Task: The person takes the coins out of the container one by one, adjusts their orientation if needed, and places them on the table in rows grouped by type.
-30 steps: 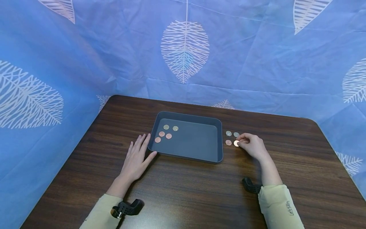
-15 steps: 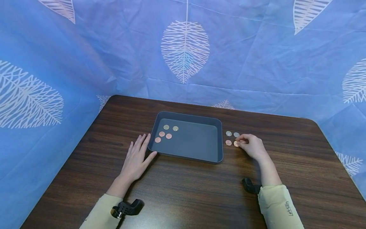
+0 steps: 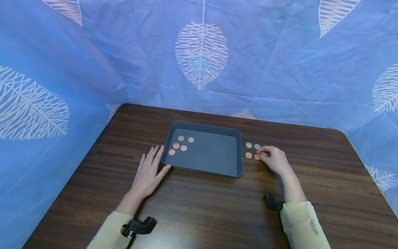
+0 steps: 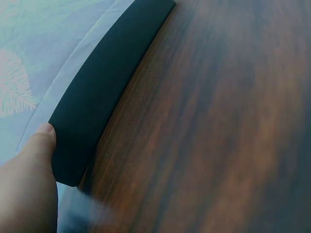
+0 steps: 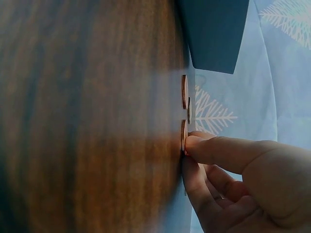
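The right grip (image 3: 274, 159) pinches 1 copper coin (image 3: 256, 157); the left grip (image 3: 150, 174), spread, touches the tray (image 3: 214, 152).

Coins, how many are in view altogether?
9: five coins in the tray, toward its left end; four coins on the table beyond its right end, one touched by the right hand, which could hide more.

Coin (image 3: 256, 157) in R hand (image 3: 275, 159) lost its glare, now dull copper.
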A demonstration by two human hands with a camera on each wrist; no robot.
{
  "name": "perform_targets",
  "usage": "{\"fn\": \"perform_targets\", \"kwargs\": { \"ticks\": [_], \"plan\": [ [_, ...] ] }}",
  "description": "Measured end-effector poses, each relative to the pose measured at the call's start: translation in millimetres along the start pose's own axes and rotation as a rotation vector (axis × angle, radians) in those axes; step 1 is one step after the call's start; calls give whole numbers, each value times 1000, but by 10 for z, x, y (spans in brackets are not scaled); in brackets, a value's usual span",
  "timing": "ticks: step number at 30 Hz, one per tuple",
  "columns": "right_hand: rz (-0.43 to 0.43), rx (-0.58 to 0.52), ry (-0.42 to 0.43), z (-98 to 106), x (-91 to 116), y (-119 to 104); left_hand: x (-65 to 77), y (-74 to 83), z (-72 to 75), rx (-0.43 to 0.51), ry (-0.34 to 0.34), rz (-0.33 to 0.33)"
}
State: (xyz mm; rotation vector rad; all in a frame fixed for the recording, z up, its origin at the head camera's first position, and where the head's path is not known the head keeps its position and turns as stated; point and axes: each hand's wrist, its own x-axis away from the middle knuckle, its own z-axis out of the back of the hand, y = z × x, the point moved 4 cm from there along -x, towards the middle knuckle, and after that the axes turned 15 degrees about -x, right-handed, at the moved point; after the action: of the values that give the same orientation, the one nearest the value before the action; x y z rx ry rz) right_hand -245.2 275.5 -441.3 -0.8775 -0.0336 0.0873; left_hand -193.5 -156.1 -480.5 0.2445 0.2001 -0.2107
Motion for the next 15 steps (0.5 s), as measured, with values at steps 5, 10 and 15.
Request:
{"fn": "perform_targets", "kwargs": {
  "ticks": [5,10,15],
  "plan": [
    [-7,0,-4,-5,-4,1,-4,-1,0,0,7,0],
    [-17,-5,-6,-11,-3,-31,-5,-3,-4,-1,5,2],
    [1,-38,9,-7,7,-120,-7,-5,-9,0,-2,3]
  ]
}}
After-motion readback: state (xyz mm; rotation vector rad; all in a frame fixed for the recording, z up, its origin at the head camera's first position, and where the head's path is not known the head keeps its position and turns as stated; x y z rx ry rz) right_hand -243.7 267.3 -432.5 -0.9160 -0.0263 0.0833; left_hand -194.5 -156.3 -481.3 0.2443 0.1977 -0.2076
